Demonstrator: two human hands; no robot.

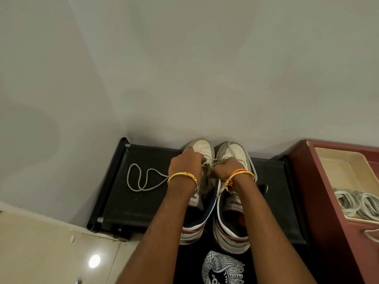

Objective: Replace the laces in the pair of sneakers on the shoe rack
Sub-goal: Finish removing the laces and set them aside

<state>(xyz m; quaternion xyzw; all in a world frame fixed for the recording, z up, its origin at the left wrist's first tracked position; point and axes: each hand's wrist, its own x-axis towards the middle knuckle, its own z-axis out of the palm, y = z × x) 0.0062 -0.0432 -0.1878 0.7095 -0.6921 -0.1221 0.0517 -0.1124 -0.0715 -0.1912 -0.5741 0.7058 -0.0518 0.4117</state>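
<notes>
On the black shoe rack (pixel 143 201), against a pale wall, a grey lace (pixel 141 177) lies in loose loops at the left, its one end running right under the left hand (pixel 185 162). Just right of those loops stands the pair of sneakers, toes pointing at the wall and heels toward the near edge. The left sneaker (pixel 202 152) is white at the toe with navy and red trim round the collar; the left hand sits over its lacing area with fingers curled, gripping the lace near the eyelets. A gold bangle (pixel 183 178) circles that wrist. A short stretch of the lace crosses from the left sneaker toward the right hand (pixel 225 166), whose fingers are bent and pinch the lace just above the tongue, between the two shoes. That wrist carries a gold bangle and an orange thread band (pixel 239 174). The right sneaker (pixel 233 152) stands touching its mate, partly covered by the right forearm. Further right, beside the rack, a maroon cabinet (pixel 320 201) holds a cream tray (pixel 346 171), and in the tray's near end lies a bundle of white laces (pixel 356 201).
</notes>
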